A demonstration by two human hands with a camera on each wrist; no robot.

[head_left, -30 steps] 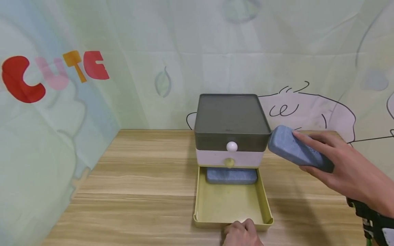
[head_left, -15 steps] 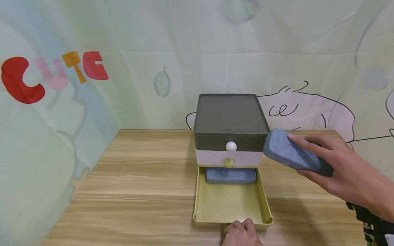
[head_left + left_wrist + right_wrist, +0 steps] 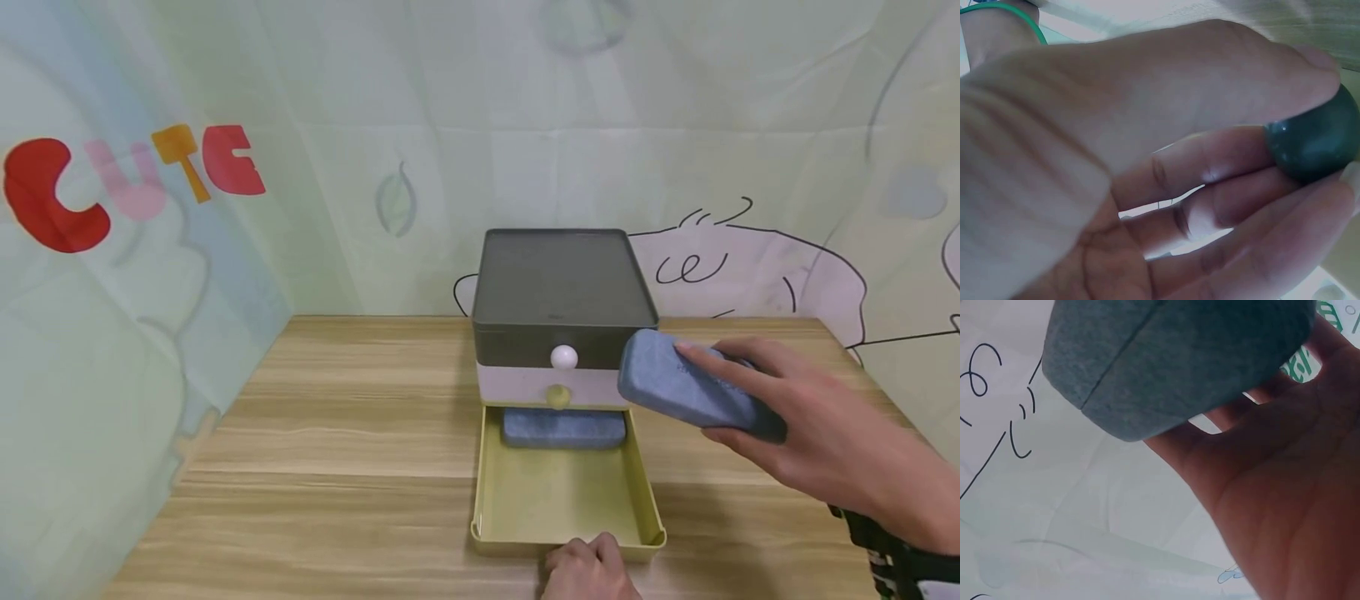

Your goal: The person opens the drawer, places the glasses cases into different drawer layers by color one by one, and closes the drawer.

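In the head view my right hand (image 3: 817, 417) grips a blue glasses case (image 3: 690, 383), thumb on one side and fingers on the other. The case is tilted in the air, to the right of the drawer box (image 3: 566, 279). The right wrist view shows one end of the case (image 3: 1179, 362) with a seam across it. At the front of the pulled-out yellow drawer (image 3: 562, 500) is my left hand (image 3: 588, 571). Thumb and fingers pinch its round knob (image 3: 1319, 137) in the left wrist view. A similar blue case (image 3: 564, 428) lies at the back of that drawer, partly under the box.
Above the yellow drawer are a white drawer (image 3: 517, 385) with a yellow knob and a dark grey top drawer (image 3: 517, 346) with a white knob, both pushed in. The box stands on a wood-grain table (image 3: 337, 450). A printed cloth (image 3: 337, 208) hangs behind and at the left.
My right hand has moved the glasses case left and slightly down, nearer the open drawer. My left hand and the drawer have stayed in place.
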